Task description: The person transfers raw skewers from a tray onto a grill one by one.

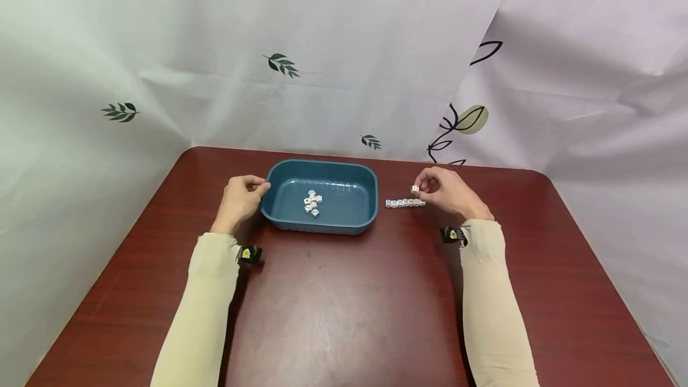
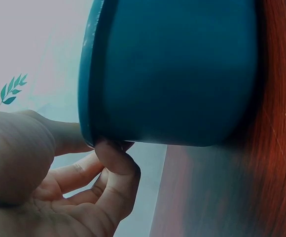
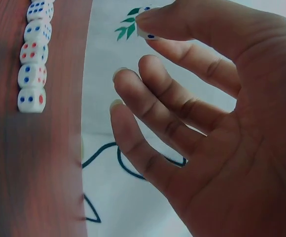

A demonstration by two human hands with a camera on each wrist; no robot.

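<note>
A blue rectangular tray (image 1: 344, 229) stands on the table, with several white dice (image 1: 313, 204) loosely grouped inside it, left of its middle. My left hand (image 1: 240, 200) pinches the tray's left rim; in the left wrist view, thumb and finger meet at the rim's corner (image 2: 87, 98). My right hand (image 1: 450, 191) pinches a single die (image 1: 415, 189) between thumb and index finger, raised above a row of dice (image 1: 398, 203). That die is mostly covered by the thumb in the right wrist view. The row, with blue and red dots (image 3: 32, 76), lies right of the tray.
The dark red table (image 1: 333, 303) ends at a back edge against a white cloth (image 1: 344, 94) printed with leaves. More cloth hangs at both sides. Black cameras (image 1: 249, 254) are strapped at both wrists.
</note>
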